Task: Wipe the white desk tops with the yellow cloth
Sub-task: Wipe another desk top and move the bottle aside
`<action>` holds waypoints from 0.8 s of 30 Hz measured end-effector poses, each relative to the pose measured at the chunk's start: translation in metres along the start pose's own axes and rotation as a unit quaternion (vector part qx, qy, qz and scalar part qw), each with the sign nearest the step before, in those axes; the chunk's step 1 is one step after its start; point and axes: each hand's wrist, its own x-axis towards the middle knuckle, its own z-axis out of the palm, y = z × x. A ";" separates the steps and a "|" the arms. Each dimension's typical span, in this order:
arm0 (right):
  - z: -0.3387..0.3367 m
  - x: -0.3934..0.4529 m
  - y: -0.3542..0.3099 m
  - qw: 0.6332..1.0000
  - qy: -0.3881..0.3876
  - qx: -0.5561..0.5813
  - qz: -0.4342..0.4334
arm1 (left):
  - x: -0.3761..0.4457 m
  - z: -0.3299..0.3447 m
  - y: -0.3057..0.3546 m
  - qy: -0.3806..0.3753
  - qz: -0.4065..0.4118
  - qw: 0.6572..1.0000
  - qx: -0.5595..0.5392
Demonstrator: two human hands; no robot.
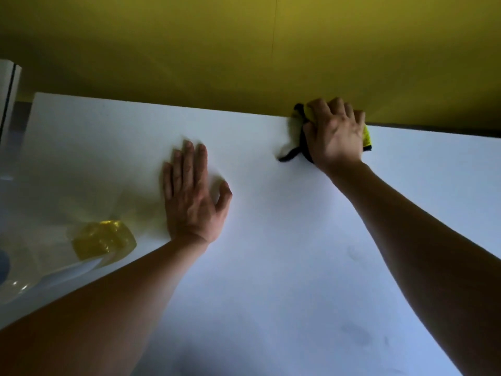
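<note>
The white desk top (271, 240) fills most of the view. At its far edge, against the yellow wall, my right hand (336, 134) presses down on the bunched yellow cloth (367, 135), whose black trim pokes out to the left and right of the hand. The fingers are curled over the cloth and most of it is hidden beneath the palm. My left hand (192, 194) lies flat on the desk left of centre, fingers straight and together, thumb spread out, holding nothing.
A yellow wall panel (244, 50) rises right behind the desk. A clear bottle with yellow liquid (104, 240) lies at the desk's left side. Faint smudges (357, 332) mark the near right part of the surface.
</note>
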 end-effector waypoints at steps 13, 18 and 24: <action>0.003 -0.002 -0.023 0.999 0.001 0.034 -0.015 | -0.001 -0.001 -0.001 -0.007 0.005 1.000 -0.003; -0.020 -0.025 0.073 0.996 0.015 -0.002 0.083 | -0.001 -0.002 0.001 -0.009 0.002 1.000 0.000; 0.004 -0.003 -0.016 0.999 0.006 -0.006 0.048 | -0.003 -0.002 0.002 -0.004 0.003 1.000 0.001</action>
